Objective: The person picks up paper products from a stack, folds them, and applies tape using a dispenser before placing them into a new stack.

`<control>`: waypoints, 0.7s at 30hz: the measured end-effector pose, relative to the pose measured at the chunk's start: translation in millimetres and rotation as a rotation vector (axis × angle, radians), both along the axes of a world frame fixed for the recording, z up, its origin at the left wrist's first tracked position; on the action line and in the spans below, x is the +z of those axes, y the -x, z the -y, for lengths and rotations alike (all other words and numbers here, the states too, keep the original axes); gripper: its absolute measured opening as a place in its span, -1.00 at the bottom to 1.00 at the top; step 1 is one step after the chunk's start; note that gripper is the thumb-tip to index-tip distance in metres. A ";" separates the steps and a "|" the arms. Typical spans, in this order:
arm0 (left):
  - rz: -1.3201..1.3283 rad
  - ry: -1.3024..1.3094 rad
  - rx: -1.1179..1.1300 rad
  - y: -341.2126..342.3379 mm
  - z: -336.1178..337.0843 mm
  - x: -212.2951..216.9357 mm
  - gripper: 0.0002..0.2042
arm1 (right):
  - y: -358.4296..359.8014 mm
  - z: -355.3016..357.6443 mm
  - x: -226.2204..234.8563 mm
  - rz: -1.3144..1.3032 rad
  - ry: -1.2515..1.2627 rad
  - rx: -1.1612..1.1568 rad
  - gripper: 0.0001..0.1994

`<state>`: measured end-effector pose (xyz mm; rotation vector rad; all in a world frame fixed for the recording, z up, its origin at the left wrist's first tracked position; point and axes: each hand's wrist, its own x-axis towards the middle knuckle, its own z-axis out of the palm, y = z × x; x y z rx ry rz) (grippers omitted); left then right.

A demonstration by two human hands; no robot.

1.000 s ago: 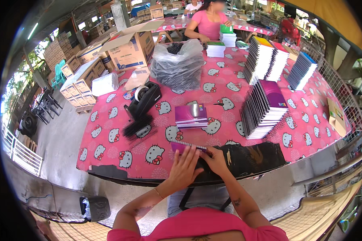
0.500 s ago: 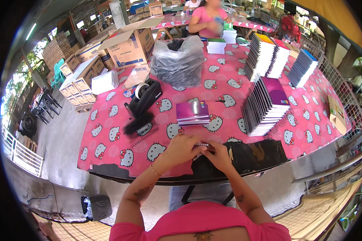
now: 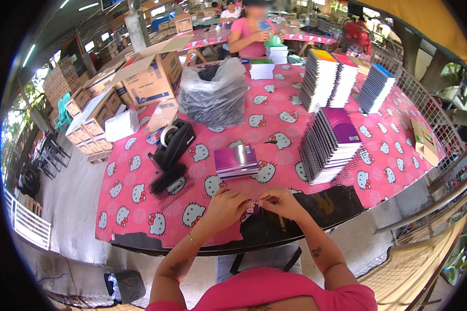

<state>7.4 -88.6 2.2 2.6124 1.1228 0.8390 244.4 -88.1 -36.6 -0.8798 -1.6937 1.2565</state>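
Both hands have drawn together since a second ago, when they lay spread flat on a purple notebook at the table's near edge; now the left hand (image 3: 228, 205) and the right hand (image 3: 283, 203) meet fingertip to fingertip at lower centre of the frame, over a small purple item (image 3: 252, 208) of which only a sliver shows between them. Fingers of both hands are curled and pinched close around that sliver, thumbs against forefingers, though what exactly they grip is too small to tell. It sits just above the black sheet (image 3: 316, 207) that lies along the near edge of the table (image 3: 140, 192), whose pink cloth is printed with white cat faces. Just above the hands, near the middle of the frame, lies a short stack of purple notebooks (image 3: 236, 160). To its right stands a tall leaning pile of spiral notebooks (image 3: 329, 145), and further up right are more piles (image 3: 329, 78). Left of centre sits a black tape dispenser (image 3: 174, 142) with a bundle of black strips (image 3: 167, 179) just below it. Upper centre holds a grey plastic bag (image 3: 213, 98), with an open cardboard box (image 3: 150, 78) to its left. At the top edge another person in a pink shirt (image 3: 249, 36) stands at the table's far side.
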 end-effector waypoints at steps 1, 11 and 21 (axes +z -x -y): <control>-0.001 0.013 -0.006 -1.3 -0.3 1.5 -0.77 | 0.6 -0.4 0.3 0.012 -0.045 -0.016 -0.88; 0.314 0.250 0.093 -41.5 15.1 69.8 -0.82 | 22.8 40.0 86.1 0.238 -0.557 -0.715 -0.62; 0.595 0.050 -0.359 -170.4 -110.7 195.6 -0.65 | -118.0 -13.7 234.6 -0.253 -0.218 -0.621 -0.43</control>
